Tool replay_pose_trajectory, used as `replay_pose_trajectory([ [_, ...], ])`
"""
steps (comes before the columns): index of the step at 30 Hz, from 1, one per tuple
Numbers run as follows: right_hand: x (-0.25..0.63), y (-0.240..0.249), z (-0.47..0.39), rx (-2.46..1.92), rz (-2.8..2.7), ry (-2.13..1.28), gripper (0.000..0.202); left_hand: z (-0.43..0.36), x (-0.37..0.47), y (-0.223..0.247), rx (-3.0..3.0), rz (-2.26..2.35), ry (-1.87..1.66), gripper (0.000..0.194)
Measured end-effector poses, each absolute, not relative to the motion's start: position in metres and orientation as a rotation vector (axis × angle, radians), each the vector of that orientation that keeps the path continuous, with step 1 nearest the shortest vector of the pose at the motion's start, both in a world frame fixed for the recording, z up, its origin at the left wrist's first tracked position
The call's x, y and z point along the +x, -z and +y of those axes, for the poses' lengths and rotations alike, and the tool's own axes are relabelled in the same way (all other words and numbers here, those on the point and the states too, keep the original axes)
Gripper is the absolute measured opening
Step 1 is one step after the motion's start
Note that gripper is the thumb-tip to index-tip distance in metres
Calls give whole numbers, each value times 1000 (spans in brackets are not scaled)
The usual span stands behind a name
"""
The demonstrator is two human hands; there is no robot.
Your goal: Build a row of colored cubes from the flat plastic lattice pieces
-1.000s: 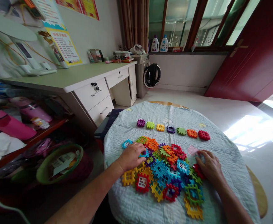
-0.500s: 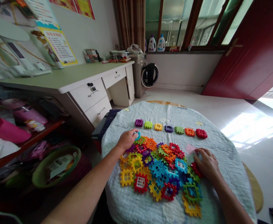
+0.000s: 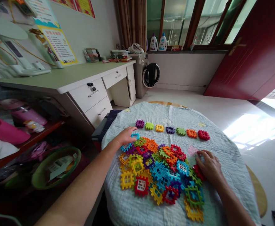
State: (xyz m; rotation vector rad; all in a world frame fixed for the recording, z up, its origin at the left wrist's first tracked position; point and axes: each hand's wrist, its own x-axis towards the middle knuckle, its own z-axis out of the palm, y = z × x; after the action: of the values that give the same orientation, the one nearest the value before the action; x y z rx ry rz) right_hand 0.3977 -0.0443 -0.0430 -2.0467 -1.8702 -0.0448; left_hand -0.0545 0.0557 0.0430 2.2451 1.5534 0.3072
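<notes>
My left hand is at the far left of the block pile, its fingers closed on a light blue block. Below that hand lies another light blue block, beside a green block. My right hand rests on the cloth at the pile's right side, fingers loosely bent and thumb apart. A red block lies partly hidden at its thumb side. Between the hands spreads a heap of colourful notched square blocks, some with white window lattices.
Beyond the pile, a row of several blocks runs from a purple block to a red block. A pale blue cloth covers the round table. On the left are a desk and a green-rimmed bin.
My left hand has shifted slightly left and away from me, with the light blue block moving left too. A second light blue block beneath it has come into view. My right hand stays put.
</notes>
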Motion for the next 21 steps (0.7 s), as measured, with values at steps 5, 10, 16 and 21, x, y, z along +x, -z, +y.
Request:
replay_pose_trajectory([
  [5,397,44,-44,-2031,-1889,86,41,30,-82,-50,2177,1509,6,52],
  [10,397,44,-44,-2034,-1880,107,38,12,-93,-51,2217,1419,-2,49],
  [16,400,48,-43,-2036,-1872,80,39,14,-97,-49,2097,1515,-388,55],
  [21,401,50,-42,-2033,-1878,92,40,24,-100,-29,1567,1550,-771,43],
])
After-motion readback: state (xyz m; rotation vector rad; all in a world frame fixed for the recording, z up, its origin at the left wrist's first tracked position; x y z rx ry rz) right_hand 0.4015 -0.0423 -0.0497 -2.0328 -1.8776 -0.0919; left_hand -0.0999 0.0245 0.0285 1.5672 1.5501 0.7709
